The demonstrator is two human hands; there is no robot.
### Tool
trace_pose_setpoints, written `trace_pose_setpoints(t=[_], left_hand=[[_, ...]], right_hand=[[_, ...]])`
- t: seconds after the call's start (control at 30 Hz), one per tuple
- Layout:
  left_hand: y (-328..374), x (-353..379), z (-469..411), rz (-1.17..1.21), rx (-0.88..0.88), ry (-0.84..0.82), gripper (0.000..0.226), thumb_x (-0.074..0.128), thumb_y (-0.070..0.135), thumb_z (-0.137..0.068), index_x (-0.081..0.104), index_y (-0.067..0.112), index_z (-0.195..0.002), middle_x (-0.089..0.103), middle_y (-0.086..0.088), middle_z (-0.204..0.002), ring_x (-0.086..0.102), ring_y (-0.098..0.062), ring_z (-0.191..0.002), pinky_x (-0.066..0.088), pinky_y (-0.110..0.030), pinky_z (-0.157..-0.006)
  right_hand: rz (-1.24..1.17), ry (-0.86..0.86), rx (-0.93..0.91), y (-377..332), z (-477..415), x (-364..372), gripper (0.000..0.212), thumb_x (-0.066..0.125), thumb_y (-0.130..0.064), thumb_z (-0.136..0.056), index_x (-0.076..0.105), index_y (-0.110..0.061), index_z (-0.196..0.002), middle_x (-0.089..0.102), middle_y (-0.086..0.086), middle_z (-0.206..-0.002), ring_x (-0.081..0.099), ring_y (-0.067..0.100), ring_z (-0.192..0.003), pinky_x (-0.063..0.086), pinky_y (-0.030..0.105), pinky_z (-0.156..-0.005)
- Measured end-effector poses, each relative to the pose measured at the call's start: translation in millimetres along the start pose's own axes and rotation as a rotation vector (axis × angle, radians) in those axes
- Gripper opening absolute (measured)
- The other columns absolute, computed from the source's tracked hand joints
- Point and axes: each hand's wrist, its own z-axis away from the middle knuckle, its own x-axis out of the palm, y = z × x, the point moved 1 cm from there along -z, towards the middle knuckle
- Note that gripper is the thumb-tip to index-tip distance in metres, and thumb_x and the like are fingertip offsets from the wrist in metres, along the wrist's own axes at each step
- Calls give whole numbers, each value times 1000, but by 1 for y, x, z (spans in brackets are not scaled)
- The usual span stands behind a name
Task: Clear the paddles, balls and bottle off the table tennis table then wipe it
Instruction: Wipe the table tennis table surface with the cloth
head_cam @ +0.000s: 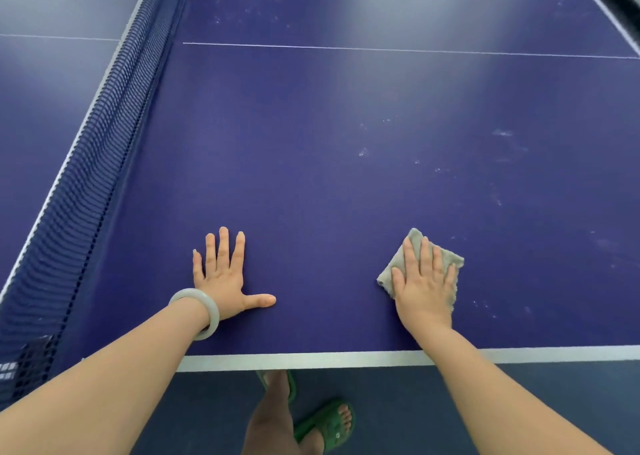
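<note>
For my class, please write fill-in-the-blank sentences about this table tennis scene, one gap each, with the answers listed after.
The right hand presses a grey ____ flat on the table.
The left hand lies flat on the table and holds ____.
A pale bracelet sits on the ____ wrist.
The net stands to the ____ of both hands.
Missing words: cloth, nothing, left, left.

light: bright, even | glare: pale sheen on far table (398, 0) | edges: wide-angle bowing
</note>
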Motion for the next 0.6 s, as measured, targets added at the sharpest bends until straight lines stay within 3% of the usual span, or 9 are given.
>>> trace_pose_setpoints(t=[0.07,0.17,0.23,0.3,0.43,0.53,0.6], left_hand=[[2,-3,2,-23,-14,-2,137,47,93,-60,-39,25,-142,-47,-5,-147,-36,-31,-141,-13,-52,-118],[15,-13,3,3,-82,6,135,60,84,-65,-22,19,-151,-29,-9,-159,-23,-34,-147,-1,-54,-119],[36,-20,3,92,-105,111,117,63,71,-75,-3,18,-156,-18,-8,-162,-14,-34,-149,6,-54,-120],[68,-21,4,136,-36,229,103,59,65,-83,5,17,-156,-14,-9,-162,-12,-33,-149,6,-51,-121],[141,-7,7,50,121,168,116,52,79,-78,-8,17,-155,-21,-12,-161,-17,-35,-148,1,-52,-121],[164,5,6,25,105,105,134,50,89,-66,-25,16,-150,-32,-15,-156,-29,-40,-143,-10,-57,-117],[163,10,6,39,104,109,137,48,92,-63,-29,17,-148,-36,-14,-154,-34,-39,-141,-15,-58,-115]], right_hand=[[-36,7,22,-23,14,4,63,13,-46,-102,-17,-26,-154,-17,3,-164,-15,24,-151,-10,51,-120],[-18,67,-272,-52,62,20,62,15,-45,-102,-3,-23,-157,-9,4,-165,-9,25,-152,-3,53,-120],[-12,62,-471,-43,86,26,61,20,-44,-102,8,-24,-158,1,1,-166,-1,24,-152,6,52,-119],[-18,47,-534,-11,92,28,59,22,-44,-103,9,-26,-158,4,-2,-165,4,21,-152,9,50,-119],[10,84,-320,79,68,15,59,17,-44,-100,16,-27,-156,11,-1,-164,10,21,-152,9,49,-121],[-79,78,46,137,39,6,61,14,-45,-99,14,-26,-157,10,3,-165,7,23,-152,2,48,-122],[-151,85,278,140,30,7,58,20,-42,-103,12,-24,-158,8,6,-165,5,25,-152,2,52,-121]])
